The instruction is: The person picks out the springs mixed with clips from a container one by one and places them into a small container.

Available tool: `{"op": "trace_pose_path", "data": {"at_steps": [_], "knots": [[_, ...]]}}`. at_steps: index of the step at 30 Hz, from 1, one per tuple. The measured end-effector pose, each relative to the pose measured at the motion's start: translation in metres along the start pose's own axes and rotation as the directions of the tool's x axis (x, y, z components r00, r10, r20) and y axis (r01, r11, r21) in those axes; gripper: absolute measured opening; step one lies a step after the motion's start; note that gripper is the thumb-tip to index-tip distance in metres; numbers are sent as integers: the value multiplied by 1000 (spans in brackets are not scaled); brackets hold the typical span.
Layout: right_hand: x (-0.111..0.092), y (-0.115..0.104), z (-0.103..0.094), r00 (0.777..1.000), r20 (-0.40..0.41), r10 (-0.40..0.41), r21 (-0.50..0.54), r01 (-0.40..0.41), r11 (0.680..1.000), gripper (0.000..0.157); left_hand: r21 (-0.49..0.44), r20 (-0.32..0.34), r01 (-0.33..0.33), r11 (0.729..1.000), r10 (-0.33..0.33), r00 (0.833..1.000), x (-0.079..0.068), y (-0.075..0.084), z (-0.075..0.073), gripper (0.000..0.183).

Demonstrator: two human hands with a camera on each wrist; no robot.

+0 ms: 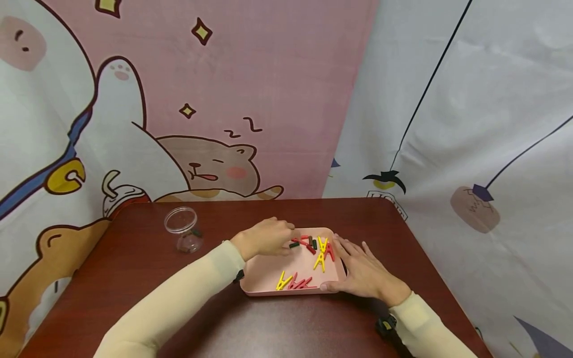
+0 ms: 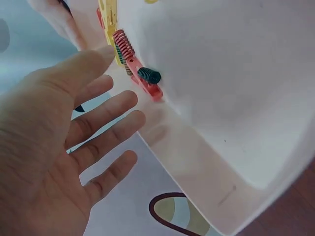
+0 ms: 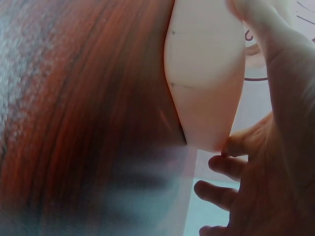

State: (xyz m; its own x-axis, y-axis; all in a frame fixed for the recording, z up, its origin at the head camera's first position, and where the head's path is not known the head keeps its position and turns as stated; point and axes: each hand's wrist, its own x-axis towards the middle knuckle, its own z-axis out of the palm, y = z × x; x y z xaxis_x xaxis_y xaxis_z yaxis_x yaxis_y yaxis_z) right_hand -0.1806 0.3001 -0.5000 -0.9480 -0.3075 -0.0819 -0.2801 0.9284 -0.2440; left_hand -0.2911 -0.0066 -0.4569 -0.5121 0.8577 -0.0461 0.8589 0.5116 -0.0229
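A pink tray (image 1: 264, 278) on the table holds yellow clothespins (image 1: 282, 282), red clothespins (image 1: 330, 251) and small dark green, red and brown coil springs (image 1: 293, 244). My left hand (image 1: 268, 237) hovers over the tray's far left part. In the left wrist view its fingers are spread and relaxed with nothing between them, the thumb tip close to a red spring (image 2: 123, 44). A dark green spring (image 2: 149, 75) lies across a red clothespin there. My right hand (image 1: 364, 271) rests at the tray's right end, fingers spread, the thumb at the near corner.
A clear plastic jar (image 1: 181, 223) with a few small dark pieces at its bottom stands left of the tray. The brown wooden table (image 1: 215, 323) ends at a printed cloth backdrop (image 1: 286, 74) behind and to the right.
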Motion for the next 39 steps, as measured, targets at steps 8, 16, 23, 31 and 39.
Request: {"op": "trace_pose_path", "data": {"at_steps": [8,16,23,31,39], "knots": [[0,1,1,1000,-5,-7,5,7,1000,139,6,45,19,1000,-19,999,12,6,5,38],[0,1,2,1000,-1,-4,16,4,1000,138,-40,80,42,998,-39,996,13,7,9,37],[0,0,1,1000,1,2,23,-2,1000,138,-111,76,47,993,-39,996,16,9,10,28],[0,0,1,1000,5,-4,17,4,1000,138,-157,73,43,987,-32,997,20,11,12,24],[0,0,-1,1000,10,-5,14,4,1000,140,-173,75,68,983,-55,996,21,12,14,27]]}}
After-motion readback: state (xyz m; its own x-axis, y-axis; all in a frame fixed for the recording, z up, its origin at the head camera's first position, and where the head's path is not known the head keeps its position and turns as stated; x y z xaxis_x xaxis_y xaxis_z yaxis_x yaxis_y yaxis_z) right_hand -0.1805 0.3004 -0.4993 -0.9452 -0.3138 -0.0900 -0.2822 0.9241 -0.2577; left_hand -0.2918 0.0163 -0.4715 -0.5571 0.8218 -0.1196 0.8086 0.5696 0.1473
